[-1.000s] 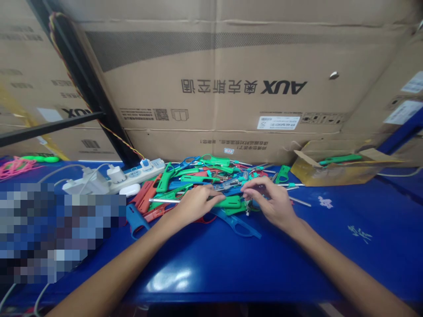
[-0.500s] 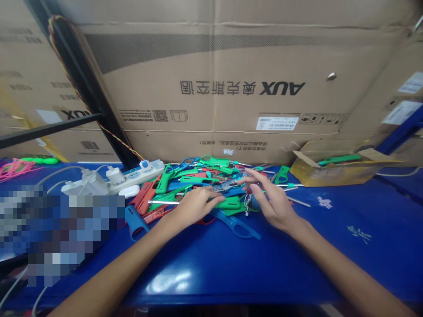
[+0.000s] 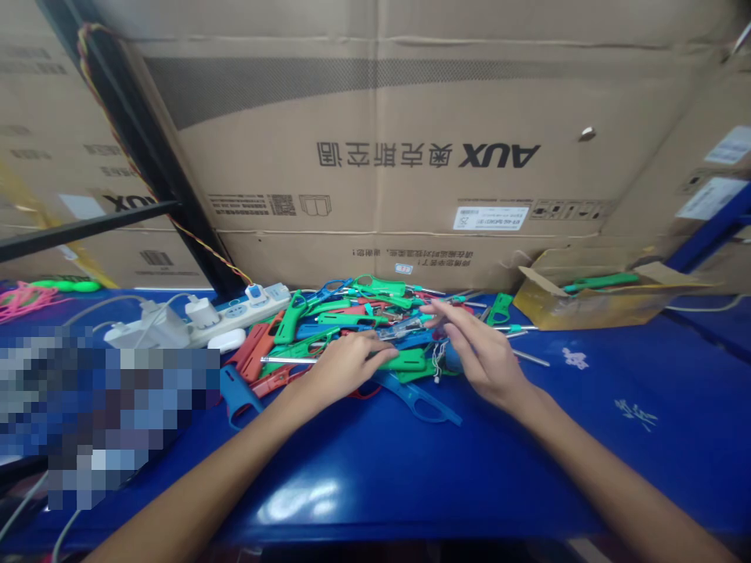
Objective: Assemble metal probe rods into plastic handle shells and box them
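My left hand (image 3: 355, 360) is closed around a green plastic lighter shell (image 3: 406, 360), with its long slot facing up at the right end. A thin metal rod (image 3: 287, 360) sticks out to the left from under that hand. My right hand (image 3: 484, 352) hovers at the right of the pile, fingers stretched to the left and thumb apart from them. Near its fingertips is a clear plastic piece (image 3: 404, 327); whether they touch, I cannot tell. Thin white wires (image 3: 437, 360) hang below the thumb. A blue shell (image 3: 425, 403) lies in front.
Green, red and blue lighter parts (image 3: 352, 319) are heaped behind my hands. A power strip (image 3: 238, 313) with plugs stands left of them. An open carton (image 3: 592, 309) holding green parts is at the right. Large cardboard boxes (image 3: 375, 94) form the back; a black post (image 3: 146, 141) rises at left.
The right hand's fingers have shifted slightly and the white wires below it hang a little differently. My left hand keeps its grip on the green shell. The camera view has shifted slightly.
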`<state>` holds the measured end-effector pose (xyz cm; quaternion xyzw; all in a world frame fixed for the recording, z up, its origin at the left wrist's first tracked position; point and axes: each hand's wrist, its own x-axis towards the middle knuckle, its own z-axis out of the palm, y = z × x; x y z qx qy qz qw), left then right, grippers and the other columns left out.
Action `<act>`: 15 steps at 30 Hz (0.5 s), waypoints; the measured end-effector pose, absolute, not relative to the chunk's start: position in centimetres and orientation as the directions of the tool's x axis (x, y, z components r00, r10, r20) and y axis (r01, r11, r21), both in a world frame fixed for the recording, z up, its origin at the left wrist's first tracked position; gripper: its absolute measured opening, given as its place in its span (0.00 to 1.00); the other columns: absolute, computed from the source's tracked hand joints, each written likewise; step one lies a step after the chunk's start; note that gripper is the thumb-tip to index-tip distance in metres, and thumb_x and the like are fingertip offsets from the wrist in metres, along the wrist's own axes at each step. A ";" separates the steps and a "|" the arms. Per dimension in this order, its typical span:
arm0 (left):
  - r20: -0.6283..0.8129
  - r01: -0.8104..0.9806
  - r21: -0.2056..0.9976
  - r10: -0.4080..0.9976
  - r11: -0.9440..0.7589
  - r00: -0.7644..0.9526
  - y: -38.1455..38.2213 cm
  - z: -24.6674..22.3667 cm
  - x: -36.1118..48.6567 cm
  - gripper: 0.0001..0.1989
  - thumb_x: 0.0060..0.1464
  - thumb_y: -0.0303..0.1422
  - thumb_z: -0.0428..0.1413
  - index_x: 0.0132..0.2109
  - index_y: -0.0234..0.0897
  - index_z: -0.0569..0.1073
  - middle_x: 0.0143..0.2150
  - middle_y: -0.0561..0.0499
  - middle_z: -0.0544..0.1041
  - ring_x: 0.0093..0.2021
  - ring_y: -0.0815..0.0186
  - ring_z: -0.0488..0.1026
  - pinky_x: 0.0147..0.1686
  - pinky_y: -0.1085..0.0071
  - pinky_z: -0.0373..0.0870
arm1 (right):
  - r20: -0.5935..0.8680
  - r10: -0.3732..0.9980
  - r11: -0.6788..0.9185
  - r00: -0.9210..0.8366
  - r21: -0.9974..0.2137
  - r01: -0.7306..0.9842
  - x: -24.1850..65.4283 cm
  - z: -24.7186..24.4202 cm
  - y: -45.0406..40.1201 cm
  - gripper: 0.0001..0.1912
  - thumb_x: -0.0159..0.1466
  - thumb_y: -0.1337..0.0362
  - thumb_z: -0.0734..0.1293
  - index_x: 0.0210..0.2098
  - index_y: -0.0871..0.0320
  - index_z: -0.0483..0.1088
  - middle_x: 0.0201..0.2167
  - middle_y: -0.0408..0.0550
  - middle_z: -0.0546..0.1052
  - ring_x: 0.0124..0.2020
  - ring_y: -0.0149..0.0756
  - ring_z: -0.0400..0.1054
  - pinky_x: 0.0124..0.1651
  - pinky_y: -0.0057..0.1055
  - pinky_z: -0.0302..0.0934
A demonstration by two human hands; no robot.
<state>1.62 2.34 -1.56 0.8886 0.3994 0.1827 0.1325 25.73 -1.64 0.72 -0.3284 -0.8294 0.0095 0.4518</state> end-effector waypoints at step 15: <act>0.222 0.664 0.367 0.754 -0.652 0.618 2.3 -1.5 1.6 0.17 0.69 0.42 0.47 0.49 0.44 0.79 0.45 0.50 0.80 0.42 0.62 0.77 0.44 0.67 0.69 | 0.757 0.524 0.809 -0.389 -0.301 0.504 26.1 1.1 -1.1 0.20 0.71 0.72 0.59 0.60 0.53 0.64 0.44 0.48 0.76 0.45 0.31 0.72 0.51 0.33 0.67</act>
